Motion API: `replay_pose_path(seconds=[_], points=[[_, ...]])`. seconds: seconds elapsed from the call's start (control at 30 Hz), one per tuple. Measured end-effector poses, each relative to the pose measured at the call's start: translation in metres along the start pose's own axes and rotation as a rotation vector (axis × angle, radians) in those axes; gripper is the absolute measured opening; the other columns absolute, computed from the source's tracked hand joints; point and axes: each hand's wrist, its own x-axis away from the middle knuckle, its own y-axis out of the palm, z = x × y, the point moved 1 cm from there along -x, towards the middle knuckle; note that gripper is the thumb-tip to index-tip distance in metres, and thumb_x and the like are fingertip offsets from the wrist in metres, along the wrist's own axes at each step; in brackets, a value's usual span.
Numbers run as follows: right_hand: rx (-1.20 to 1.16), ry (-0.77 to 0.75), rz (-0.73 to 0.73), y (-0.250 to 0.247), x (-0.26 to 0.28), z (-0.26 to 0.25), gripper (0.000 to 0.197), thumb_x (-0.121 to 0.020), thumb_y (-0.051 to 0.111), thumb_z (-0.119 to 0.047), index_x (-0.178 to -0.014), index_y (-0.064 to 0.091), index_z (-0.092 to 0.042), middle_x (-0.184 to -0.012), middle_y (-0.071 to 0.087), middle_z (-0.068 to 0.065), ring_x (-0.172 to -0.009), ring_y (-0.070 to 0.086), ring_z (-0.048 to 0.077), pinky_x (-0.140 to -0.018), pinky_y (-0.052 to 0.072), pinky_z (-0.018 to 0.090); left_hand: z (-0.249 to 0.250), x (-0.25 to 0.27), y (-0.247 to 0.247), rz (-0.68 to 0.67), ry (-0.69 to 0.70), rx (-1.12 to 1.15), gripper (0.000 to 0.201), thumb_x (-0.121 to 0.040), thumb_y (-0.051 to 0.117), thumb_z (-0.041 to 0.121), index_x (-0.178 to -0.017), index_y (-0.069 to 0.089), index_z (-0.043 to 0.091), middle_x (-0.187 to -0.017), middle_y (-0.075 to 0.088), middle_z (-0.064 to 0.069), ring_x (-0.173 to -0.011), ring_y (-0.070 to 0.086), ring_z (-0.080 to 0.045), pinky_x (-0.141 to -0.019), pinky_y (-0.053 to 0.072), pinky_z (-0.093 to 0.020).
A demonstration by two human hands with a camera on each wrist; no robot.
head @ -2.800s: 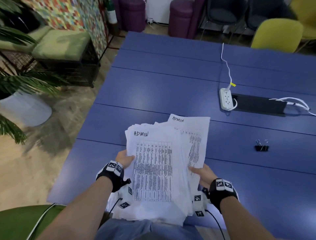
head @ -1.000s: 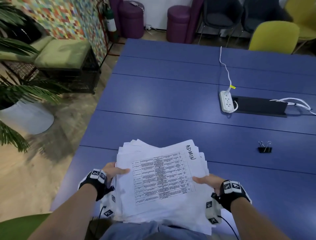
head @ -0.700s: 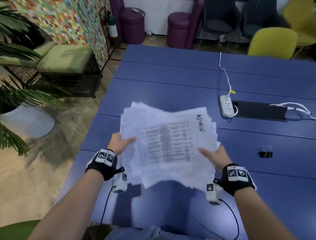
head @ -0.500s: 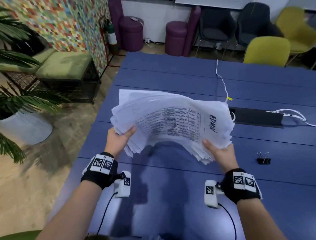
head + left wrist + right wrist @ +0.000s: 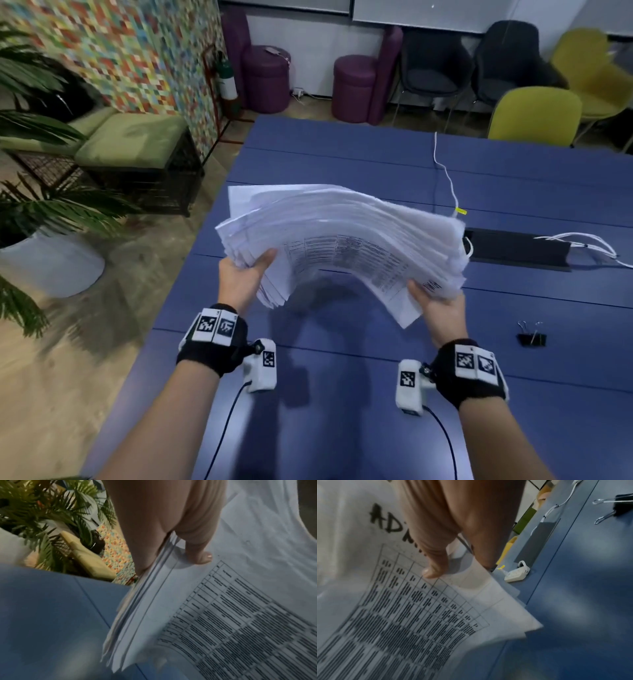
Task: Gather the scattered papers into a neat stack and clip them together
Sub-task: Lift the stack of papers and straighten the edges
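Note:
A thick, uneven stack of white printed papers (image 5: 342,236) arches upward in the air over the blue table (image 5: 342,394). My left hand (image 5: 245,274) grips its left edge, thumb on the printed sheet. My right hand (image 5: 436,301) grips the right edge the same way. In the left wrist view the thumb (image 5: 200,555) presses the papers (image 5: 223,615) near a table of text. In the right wrist view the thumb (image 5: 435,566) lies over handwritten "ADMIN" on the papers (image 5: 393,608). A black binder clip (image 5: 531,337) lies on the table to the right of my right hand, also in the right wrist view (image 5: 623,505).
A white power strip (image 5: 517,574) with its cable and a black cable hatch (image 5: 517,250) sit behind the papers. Yellow and dark chairs (image 5: 534,116) stand past the far edge. A potted palm (image 5: 41,212) and a green bench (image 5: 133,137) stand off the table's left side.
Both hands lifted the stack from the near table edge, turned it sideways and raised it forward. The sheets now bow upward in the middle and tilt further on edge.

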Motion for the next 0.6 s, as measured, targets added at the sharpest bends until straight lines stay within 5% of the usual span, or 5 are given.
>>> replay_pose_path(seconds=[0.1,0.27,0.37,0.5,0.6], points=[[0.018,0.047,-0.010,-0.008,-0.001,0.019,0.035,-0.075,0.066,0.014,-0.100,0.063,-0.011,-0.075,0.073,-0.018,-0.073,0.068,-0.003,-0.073,0.055,0.019,-0.011,-0.003,-0.006,-0.036,-0.040,-0.016,0.020,-0.074,0.078,0.008,-0.082,0.065,0.020,-0.080,0.069,0.014,-0.070,0.067,0.000,-0.062,0.053,-0.013],[0.099,0.215,-0.040,-0.009,0.012,0.073,0.030,-0.078,0.067,0.009,-0.102,0.066,-0.009,-0.095,0.073,0.002,-0.094,0.064,0.024,-0.086,0.053,0.034,-0.039,-0.001,0.002,-0.079,-0.165,-0.167,0.048,-0.054,0.085,0.034,-0.086,0.067,0.003,-0.077,0.066,-0.024,-0.058,0.056,-0.026,-0.049,0.048,-0.031],[0.111,0.177,0.046,0.001,0.012,0.066,0.016,-0.080,0.070,0.000,-0.091,0.066,-0.011,-0.102,0.070,0.017,-0.088,0.064,0.022,-0.091,0.050,0.038,-0.033,0.000,0.010,-0.038,-0.168,-0.153,0.026,-0.068,0.081,0.026,-0.073,0.058,0.016,-0.064,0.055,-0.013,-0.064,0.052,-0.027,-0.049,0.042,-0.029],[-0.021,0.088,0.044,0.006,0.006,0.030,0.011,-0.082,0.068,0.000,-0.087,0.068,-0.010,-0.077,0.074,-0.005,-0.073,0.070,0.011,-0.076,0.057,0.027,-0.018,0.003,0.012,0.071,-0.094,-0.132,0.015,-0.086,0.067,0.019,-0.078,0.061,0.009,-0.075,0.061,-0.005,-0.074,0.056,-0.021,-0.067,0.046,-0.029],[-0.057,0.073,0.039,0.000,0.018,0.038,0.008,-0.076,0.075,-0.006,-0.081,0.071,-0.011,-0.077,0.073,-0.005,-0.077,0.067,0.016,-0.078,0.055,0.032,-0.018,0.014,0.005,0.086,-0.074,-0.103,0.006,-0.088,0.064,0.012,-0.088,0.062,0.007,-0.081,0.063,0.000,-0.079,0.060,-0.017,-0.074,0.044,-0.026]])
